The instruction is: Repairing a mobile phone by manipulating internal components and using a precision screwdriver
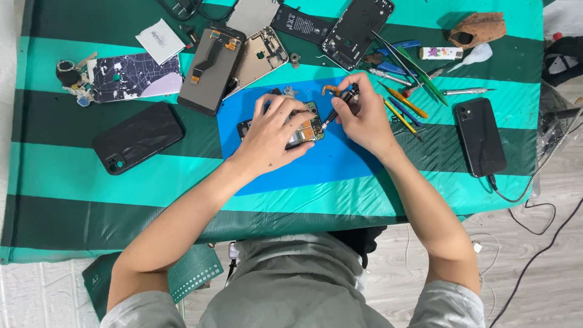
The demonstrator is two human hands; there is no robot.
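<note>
Head view: looks down on a tabletop (73, 188) covered in a green-and-teal striped cloth, with a blue mat (316, 161) at its middle as the landmark.
Opened phone: an opened phone (306, 127) lies on the upper part of the blue mat, its boards and orange parts showing, half hidden under the left hand.
Left hand: the left hand (270, 133) lies flat over the opened phone, fingers spread and pressing it to the blue mat; the grip is not clenched round anything.
Right hand: the right hand (358, 112), at the blue mat's upper right edge, has its grip pinched on a dark screwdriver (337, 109).
Screwdriver: slanted, its tip down on the opened phone's right end.
Right of the mat: a row of hand tools (404, 100) with blue, yellow and green handles, then a black phone (480, 136) lying back up with a cable at its lower end.
Left of the mat: a black phone case (136, 136), and above it a patterned case (133, 76).
Above the mat: a detached screen (211, 70), a bare phone frame (261, 51) and a black phone housing (357, 30).
</note>
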